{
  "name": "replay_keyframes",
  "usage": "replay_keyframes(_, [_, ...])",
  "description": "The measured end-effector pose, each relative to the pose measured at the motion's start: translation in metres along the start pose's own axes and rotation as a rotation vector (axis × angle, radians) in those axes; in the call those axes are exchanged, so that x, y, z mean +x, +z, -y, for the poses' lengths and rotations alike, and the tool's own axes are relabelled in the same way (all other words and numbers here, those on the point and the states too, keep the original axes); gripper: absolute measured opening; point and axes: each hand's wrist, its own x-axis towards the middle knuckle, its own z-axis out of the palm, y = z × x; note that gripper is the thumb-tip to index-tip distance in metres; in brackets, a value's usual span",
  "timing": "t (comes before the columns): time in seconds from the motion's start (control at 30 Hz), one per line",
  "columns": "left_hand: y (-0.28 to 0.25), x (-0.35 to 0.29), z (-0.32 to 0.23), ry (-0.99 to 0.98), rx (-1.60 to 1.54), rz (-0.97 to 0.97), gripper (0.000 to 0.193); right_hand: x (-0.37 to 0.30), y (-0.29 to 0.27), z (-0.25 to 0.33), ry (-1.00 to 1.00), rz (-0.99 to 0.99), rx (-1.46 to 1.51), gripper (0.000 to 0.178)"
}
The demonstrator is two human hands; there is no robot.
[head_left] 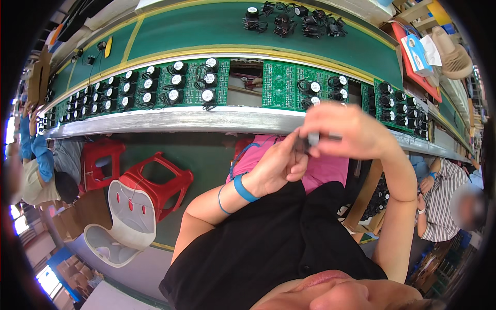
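My left hand point(274, 168), with a blue band at its wrist, is closed around a small black part point(300, 145) in front of my chest. My right hand point(351, 129) is smeared by motion, its fingertips pinched at the same part. Their fingers cover much of it, so its exact kind is hidden. Just beyond the hands, a green circuit board point(274, 93) lies on the metal-edged line. Several black round components point(314, 88) with white tops and black wires sit on its right side; its left side shows bare board.
More filled circuit boards point(178, 98) run along the metal rail point(170, 120). Black wired components point(284, 25) lie in piles on the green bench point(191, 36). Red stools point(164, 178) and a white chair seat point(132, 217) stand at left. Co-workers sit at both sides.
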Motion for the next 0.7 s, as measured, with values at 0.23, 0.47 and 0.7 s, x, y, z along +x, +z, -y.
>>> replay_keyframes(0.23, [0.008,0.0,0.0,0.077,0.109,-0.127,0.042,0.018,-0.016,-0.07,0.536,-0.422,-0.224,0.032])
replay_keyframes(0.47, [0.005,-0.003,0.0,0.135,0.132,-0.144,0.038,0.025,-0.01,-0.081,0.646,-0.293,-0.319,0.031])
replay_keyframes(0.7, [0.005,-0.001,0.002,0.119,0.135,-0.139,0.036,0.029,-0.01,-0.08,0.621,-0.237,-0.353,0.029])
